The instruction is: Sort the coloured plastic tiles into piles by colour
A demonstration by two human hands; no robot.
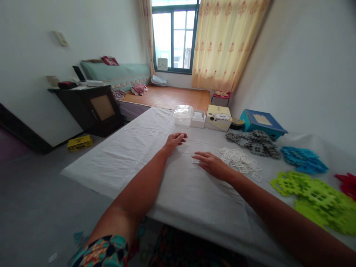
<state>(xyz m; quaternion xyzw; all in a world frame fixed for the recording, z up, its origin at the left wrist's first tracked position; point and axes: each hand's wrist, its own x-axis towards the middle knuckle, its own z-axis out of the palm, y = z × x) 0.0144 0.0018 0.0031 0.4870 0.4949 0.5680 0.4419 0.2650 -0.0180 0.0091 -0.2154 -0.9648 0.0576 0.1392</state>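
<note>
My right hand (213, 164) is low over the white-covered table, fingers reaching left. At its fingertips is a small white openwork plastic piece (195, 161), partly covered by the fingers and apparently pinched by them. Just right of this hand lies a loose pile of similar white lattice pieces (239, 159). My left hand (175, 141) hovers farther forward and left, its fingers loosely bent and apart, with nothing visible in them. A gap separates the two hands.
Grey (257, 142), blue (303, 160), lime-green (317, 196) and red (347, 184) interlocking pieces lie in piles at right. Behind stand a clear plastic container (183, 115), a small white box (198, 119), a yellow-white carton (218, 118) and a blue box (263, 121). The table's (111, 163) near edge faces me.
</note>
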